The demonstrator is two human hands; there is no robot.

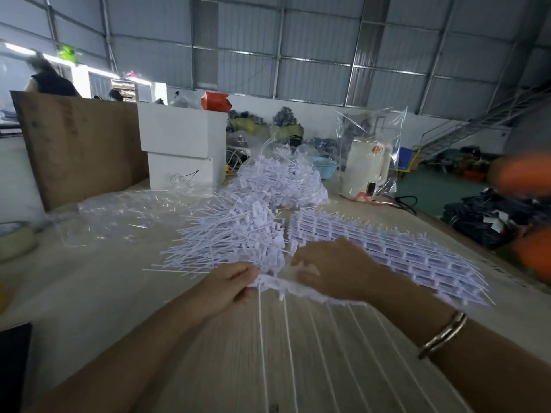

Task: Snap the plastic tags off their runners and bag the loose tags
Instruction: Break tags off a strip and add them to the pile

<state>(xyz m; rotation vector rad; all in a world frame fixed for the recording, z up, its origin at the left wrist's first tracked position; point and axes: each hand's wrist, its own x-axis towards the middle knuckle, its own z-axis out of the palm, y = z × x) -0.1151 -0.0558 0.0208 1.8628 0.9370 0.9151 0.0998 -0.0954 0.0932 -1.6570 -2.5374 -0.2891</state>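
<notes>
Room: warehouse hall with grey panelled walls and a metal stair [477,120] far right.
Surface: pale wooden table [104,287], strewn with white plastic.
Left hand [231,283]: fingers curled, pinching the left end of a strip of tags [269,283] at the near table edge.
Right hand [331,268]: lies over the same strip (fingers blurred, so I cannot tell whether it grips or only presses); bangle [444,333] on the wrist.
Tags on runners [417,254]: flat stack just beyond the right hand.
Loose tags [238,234]: heap left of that stack; second heap [283,183] farther back.
Clear bags [125,210]: crumpled, left of the heaps.
Around: cardboard sheet [77,144], white boxes [182,144], tape roll [15,239], bagged cream kettle [366,171].
Hard to make out: orange blur [524,174] at the right edge.
</notes>
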